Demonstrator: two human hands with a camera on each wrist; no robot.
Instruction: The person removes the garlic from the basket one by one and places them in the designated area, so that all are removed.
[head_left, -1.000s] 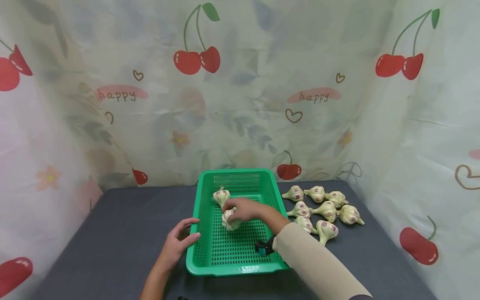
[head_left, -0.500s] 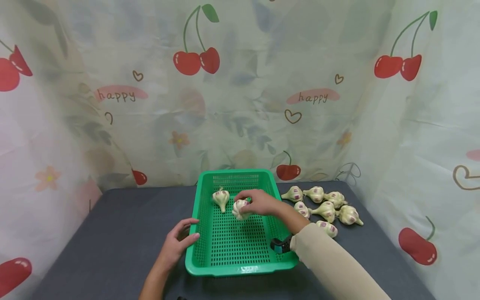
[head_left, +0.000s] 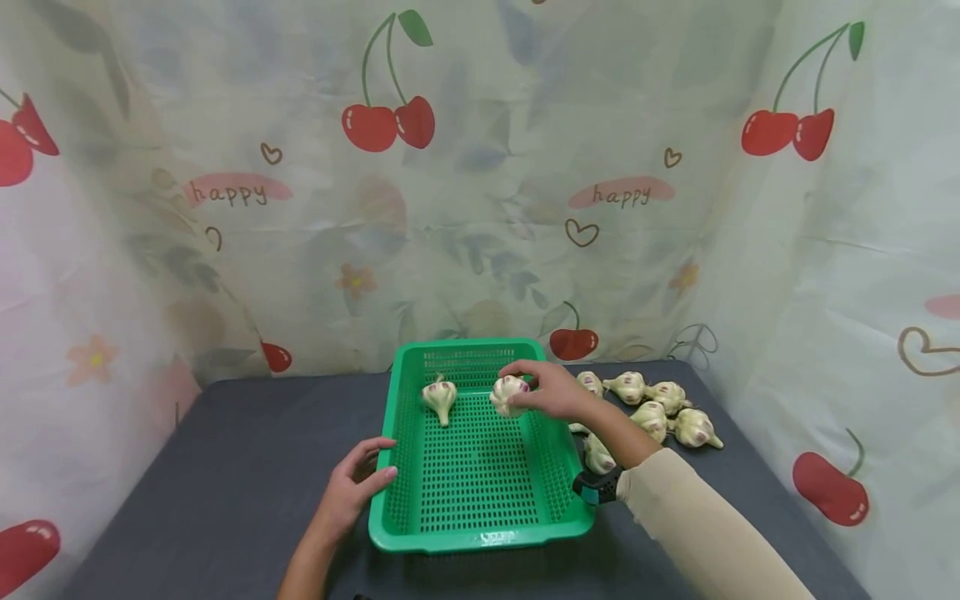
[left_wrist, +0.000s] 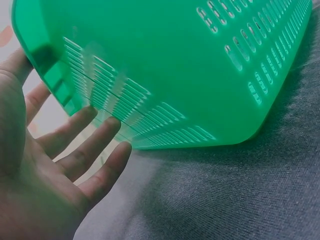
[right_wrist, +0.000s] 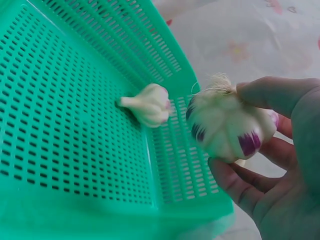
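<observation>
A green plastic basket [head_left: 474, 475] with slotted walls stands on the dark table. My left hand [head_left: 354, 485] holds its left rim, with thumb and forefinger over the edge; in the left wrist view the other fingers [left_wrist: 92, 150] lie spread along the outer wall. Above the basket's right part, my right hand [head_left: 557, 392] grips a garlic bulb [head_left: 507, 395] between thumb and fingers. The right wrist view shows this held bulb [right_wrist: 230, 125] with purple patches and roots by the thumb. Inside the basket, a second garlic bulb [head_left: 440, 400] lies near the back left.
Several more garlic bulbs [head_left: 694, 427] lie on the table right of the basket, some partly hidden by my right arm. A printed cloth [head_left: 480, 183] hangs behind the table and along both sides. Dark cloth [head_left: 247, 467] covers the tabletop.
My right hand has lifted the garlic bulb from the basket's middle and carried it right and towards the back. The left hand stays on the rim.
</observation>
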